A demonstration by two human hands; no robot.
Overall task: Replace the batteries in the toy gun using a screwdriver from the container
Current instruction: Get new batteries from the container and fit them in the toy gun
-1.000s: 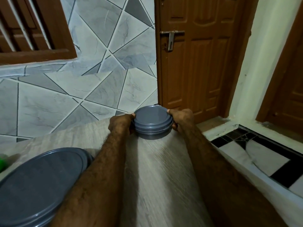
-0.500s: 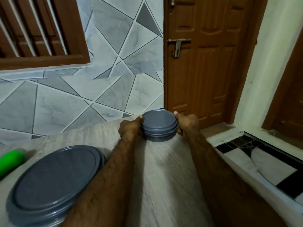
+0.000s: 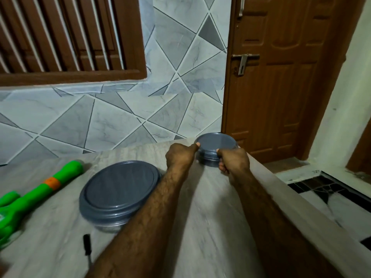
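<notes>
My left hand (image 3: 179, 157) and right hand (image 3: 233, 163) grip the small grey container (image 3: 215, 151) from either side, thumbs on its closed lid's rim, fingers curled against its wall. It stands at the table's (image 3: 210, 217) far edge. Left of it and nearer me sits 1 large grey container (image 3: 118, 189), lid on; further left lies the green toy gun (image 3: 40, 189); nearest me, also left of it, the black screwdriver (image 3: 88, 244)

Head view, forward-down over table (image 3: 210, 227), close.
</notes>
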